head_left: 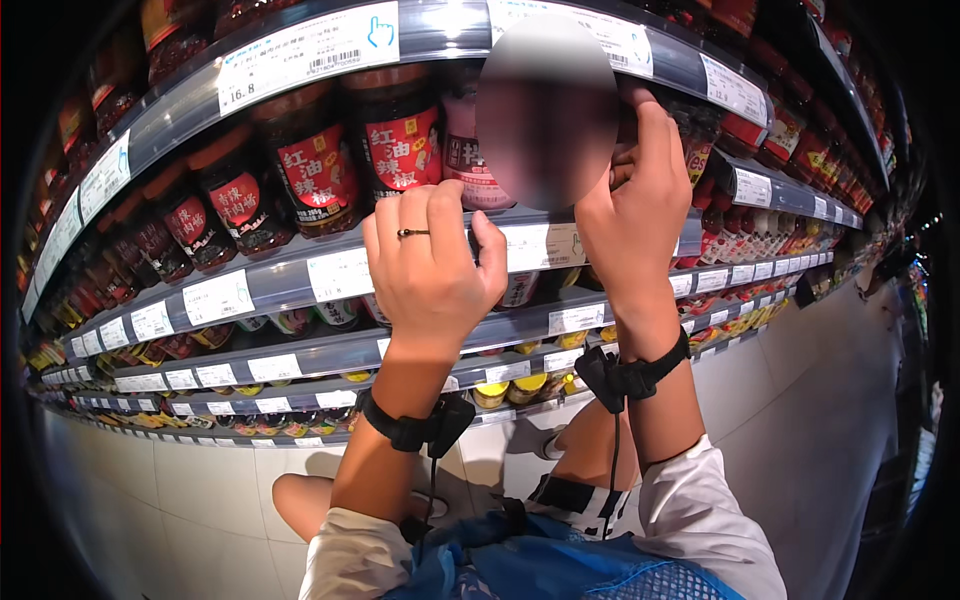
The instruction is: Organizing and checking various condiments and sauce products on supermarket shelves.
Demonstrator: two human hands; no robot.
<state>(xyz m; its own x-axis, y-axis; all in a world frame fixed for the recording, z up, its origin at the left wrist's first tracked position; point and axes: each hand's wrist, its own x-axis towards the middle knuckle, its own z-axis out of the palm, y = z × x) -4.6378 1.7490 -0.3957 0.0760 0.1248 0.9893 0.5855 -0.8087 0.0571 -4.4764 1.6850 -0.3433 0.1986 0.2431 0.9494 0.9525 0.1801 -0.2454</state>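
My left hand (427,262), with a thin ring on one finger, lies across the front edge of a shelf (285,274). Its fingertips are by the base of a red-labelled glass jar of chilli sauce (401,142), and the thumb stands apart. To the right, my right hand (637,195) reaches up at the same shelf with bent fingers. A blurred oval covers the space beside it, so what its fingers touch is hidden. A pink-labelled jar (480,176) shows partly between my hands, its right side lost behind the blur.
More sauce jars (240,199) line the shelf to the left. An upper shelf edge with price labels (307,56) runs above my hands. Lower shelves hold yellow-lidded jars (491,394). Cabled black wrist straps (619,375) circle both forearms. Pale floor tiles (206,480) lie below.
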